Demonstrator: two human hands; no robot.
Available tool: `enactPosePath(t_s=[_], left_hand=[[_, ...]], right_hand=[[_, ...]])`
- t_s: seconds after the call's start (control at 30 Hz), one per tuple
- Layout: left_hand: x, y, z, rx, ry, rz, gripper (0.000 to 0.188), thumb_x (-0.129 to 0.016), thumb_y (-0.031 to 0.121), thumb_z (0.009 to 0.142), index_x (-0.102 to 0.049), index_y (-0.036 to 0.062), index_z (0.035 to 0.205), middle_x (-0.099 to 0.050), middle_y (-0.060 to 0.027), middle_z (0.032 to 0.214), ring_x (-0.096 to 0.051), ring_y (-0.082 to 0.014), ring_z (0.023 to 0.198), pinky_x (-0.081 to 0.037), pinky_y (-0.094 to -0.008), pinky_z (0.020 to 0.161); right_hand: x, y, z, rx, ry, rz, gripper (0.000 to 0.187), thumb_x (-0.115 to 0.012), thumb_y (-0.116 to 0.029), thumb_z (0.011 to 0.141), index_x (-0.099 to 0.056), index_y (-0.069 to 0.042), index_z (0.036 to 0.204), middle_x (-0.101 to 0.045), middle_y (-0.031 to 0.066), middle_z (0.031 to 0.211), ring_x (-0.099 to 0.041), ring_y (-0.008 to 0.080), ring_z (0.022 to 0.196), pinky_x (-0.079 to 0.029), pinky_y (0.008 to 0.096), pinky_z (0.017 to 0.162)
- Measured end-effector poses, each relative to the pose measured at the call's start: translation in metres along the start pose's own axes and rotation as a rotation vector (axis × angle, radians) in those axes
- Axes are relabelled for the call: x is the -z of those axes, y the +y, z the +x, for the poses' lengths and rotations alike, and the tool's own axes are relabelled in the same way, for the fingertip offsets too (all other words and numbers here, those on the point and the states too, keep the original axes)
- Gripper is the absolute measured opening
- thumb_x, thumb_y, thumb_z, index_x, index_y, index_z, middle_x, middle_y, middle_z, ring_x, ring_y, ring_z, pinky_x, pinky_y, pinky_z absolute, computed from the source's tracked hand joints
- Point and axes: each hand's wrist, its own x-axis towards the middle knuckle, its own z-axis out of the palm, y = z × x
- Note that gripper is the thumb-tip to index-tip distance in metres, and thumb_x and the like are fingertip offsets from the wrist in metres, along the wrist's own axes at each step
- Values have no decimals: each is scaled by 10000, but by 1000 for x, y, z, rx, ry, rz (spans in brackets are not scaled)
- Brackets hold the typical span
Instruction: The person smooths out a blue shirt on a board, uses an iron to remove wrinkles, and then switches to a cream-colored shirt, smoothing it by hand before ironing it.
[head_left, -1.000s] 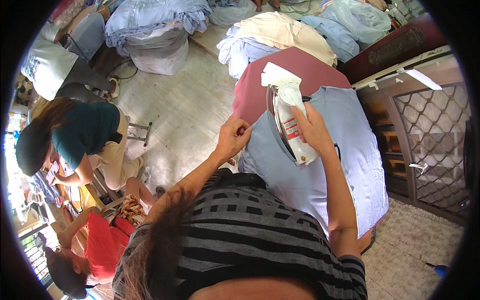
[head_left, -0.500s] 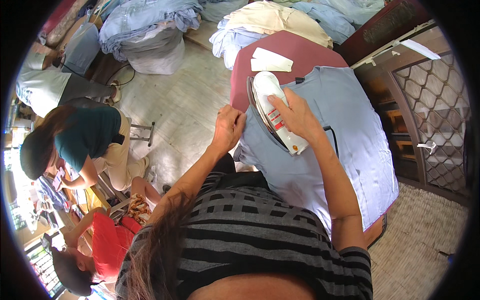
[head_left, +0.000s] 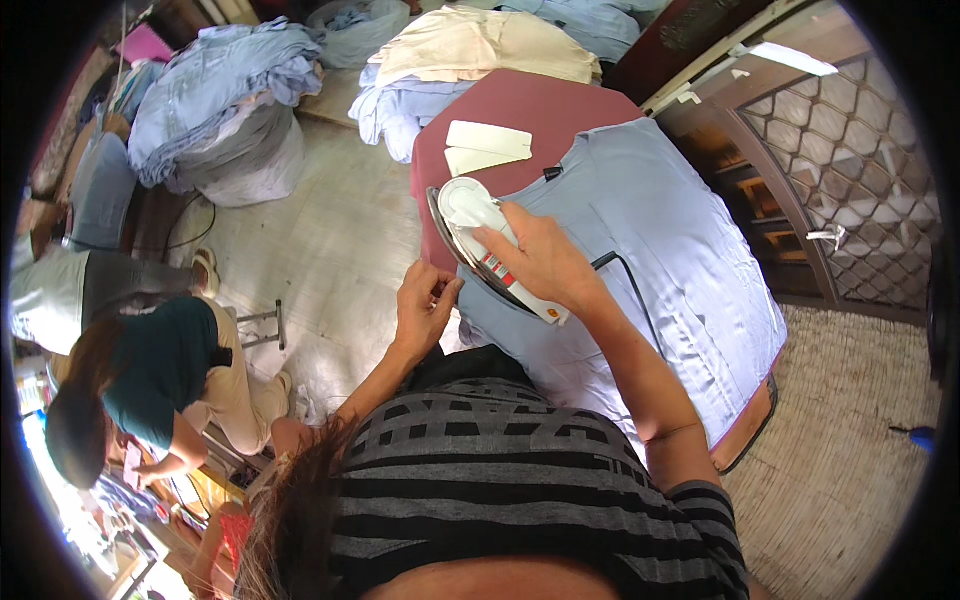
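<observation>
My right hand [head_left: 547, 262] is wrapped round the handle of a white clothes iron [head_left: 470, 205] with red marks on its side. The iron rests, at a slant, on the left part of a light blue shirt [head_left: 650, 220]. This shirt lies spread over a maroon-covered ironing board [head_left: 500, 95], and a small dark label shows at its neck. Left of the iron, my left hand [head_left: 427, 300] has its fingers curled together at the shirt's left edge, apparently pinching the cloth. Its fingertips are partly hidden.
A black cord [head_left: 632, 270] runs across the shirt. Two white cards [head_left: 490, 142] lie at the board's far end. Piles of cream and blue garments [head_left: 470, 45] stand beyond, another pile [head_left: 220, 85] at far left. A lattice door [head_left: 850, 170] is right. Other people [head_left: 150, 370] sit at left.
The view has shifted, so the board sits further left. The iron has turned slightly on the shirt's left part, still in my right hand. My left hand stays by the shirt's left edge.
</observation>
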Motion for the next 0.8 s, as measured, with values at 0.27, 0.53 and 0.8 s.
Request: enactPosePath(t_s=[0.27, 0.53, 0.8], left_hand=[[33, -2, 59, -98, -104, -50, 101, -675, 60, 935, -682, -8, 1010, -657, -65, 939, -653, -135, 847, -516, -270, 750], [-52, 53, 232, -658, -227, 22, 203, -715, 162, 872, -688, -17, 965, -664, -161, 985, -621, -334, 937, -483, -427, 827], [-152, 53, 288, -652, -382, 490, 363, -706, 421, 863, -697, 59, 893, -632, -117, 923, -597, -325, 917, -458, -464, 799]], right_hand=[[7, 13, -53, -11, 133, 131, 434, -580, -361, 979, -586, 45, 1132, -668, 273, 863, -639, 449, 774, -482, 490, 737], [32, -5, -117, -492, 530, 595, 322, -524, -300, 1036, -566, 17, 1076, -554, 63, 640, -517, 106, 524, -422, 291, 491], [22, 35, -53, -533, 695, 616, 266, -468, -269, 1062, -510, -6, 1044, -488, 10, 632, -465, 76, 493, -398, 259, 454]])
